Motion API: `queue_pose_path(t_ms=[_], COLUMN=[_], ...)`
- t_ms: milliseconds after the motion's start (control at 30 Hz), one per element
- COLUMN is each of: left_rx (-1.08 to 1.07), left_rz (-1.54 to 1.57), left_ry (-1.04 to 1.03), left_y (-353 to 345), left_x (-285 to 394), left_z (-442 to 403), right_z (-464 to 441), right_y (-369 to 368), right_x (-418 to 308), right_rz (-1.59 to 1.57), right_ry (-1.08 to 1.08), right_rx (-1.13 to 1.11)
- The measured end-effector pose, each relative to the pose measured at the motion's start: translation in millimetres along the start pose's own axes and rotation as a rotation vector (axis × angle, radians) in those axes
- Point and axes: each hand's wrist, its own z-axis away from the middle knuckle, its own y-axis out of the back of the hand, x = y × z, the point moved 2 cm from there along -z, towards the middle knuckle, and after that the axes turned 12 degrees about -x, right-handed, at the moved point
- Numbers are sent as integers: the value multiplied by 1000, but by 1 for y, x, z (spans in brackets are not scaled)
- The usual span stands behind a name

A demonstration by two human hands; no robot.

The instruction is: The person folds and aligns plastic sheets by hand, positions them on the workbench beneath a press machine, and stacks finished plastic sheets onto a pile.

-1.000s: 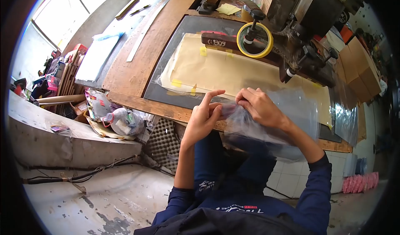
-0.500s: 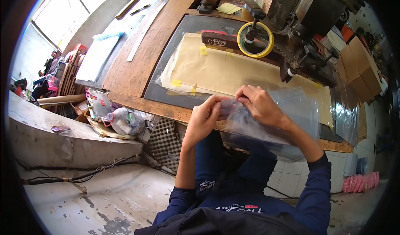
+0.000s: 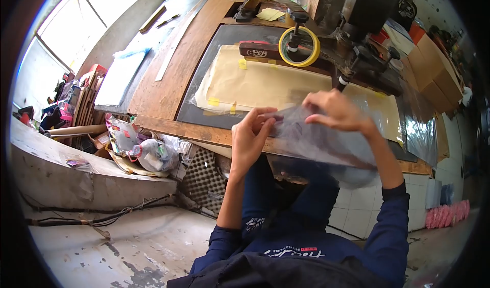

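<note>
In front of me, a stack of thin clear plastic bags or sheets [image 3: 326, 147] hangs over the table's front edge, above my lap. My left hand [image 3: 251, 135] pinches its left corner between thumb and fingers. Over the upper part of the plastic is my right hand [image 3: 339, 113], slightly smeared by motion. Its thumb is parted from its bent fingers, and nothing shows between them. Beyond both hands lies a yellowish paper sheet [image 3: 286, 86] with small yellow tape pieces, on a dark board [image 3: 217, 58].
A press-like machine [image 3: 357, 17] with a dark bar [image 3: 255, 50] stands over the paper, a roll of yellow tape [image 3: 316, 48] hanging on its knob. A cardboard box [image 3: 434, 71] is at right. A plastic jug [image 3: 150, 154] sits left below the table [image 3: 168, 128].
My right hand has moved up and right, away from my left hand, and its thumb and fingers have parted. The left hand stays at the plastic's corner. The view has shifted slightly.
</note>
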Motion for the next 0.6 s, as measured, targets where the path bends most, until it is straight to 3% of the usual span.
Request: queue_pose_path(t_ms=[67,200,233,267,367,400,467,500,533,600], left_rx=[94,90,75,65,-269,-271,100,217,221,200], left_rz=[92,196,239,241,202,197,-43,-160,-167,-232], left_ry=[-122,-308,-370,-377,-192,-200,-454,-595,-604,-561], left_y=[-5,-15,-17,-17,-11,-11,-6,2,8,23], left_x=[9,37,42,46,52,61,86,87,92,103], left_z=[-6,-28,-33,-38,-53,-56,-55,-65,-67,-67], right_z=[19,44,50,56,59,56,47,42,36,19], right_y=[24,66,76,88,116,122,138,149,159,184], right_x=[3,-15,-24,-33,-57,-63,-75,-84,-96,-126], right_rz=[-23,-16,33,39,72,118,166,179,195,225], right_ry=[-42,-165,-110,-118,-99,-131,-161,-68,27,-9], right_rx=[-5,36,76,84,91,146,206,195,182,166])
